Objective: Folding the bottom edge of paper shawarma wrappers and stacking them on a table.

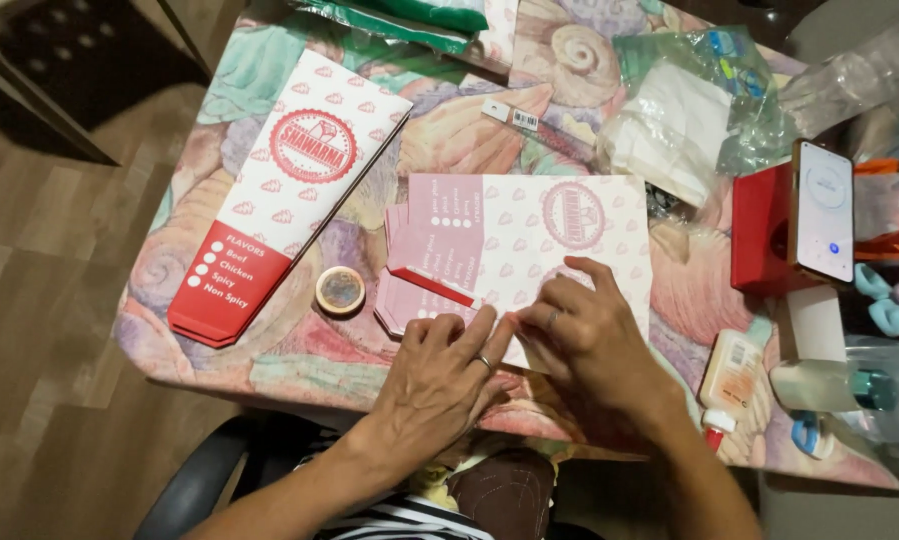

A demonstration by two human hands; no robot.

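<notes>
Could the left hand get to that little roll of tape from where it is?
Probably yes. The left hand rests on the flat pink carton sheet, and the tape roll lies just beyond its fingers on the table, with nothing between them.

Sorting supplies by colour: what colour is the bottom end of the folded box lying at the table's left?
Red, below a white body with small red motifs; head view shows it.

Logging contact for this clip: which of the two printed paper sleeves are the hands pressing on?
The flat pale sleeve at table centre, under the left hand and right hand. The red-ended sleeve lies untouched, angled, further left.
</notes>
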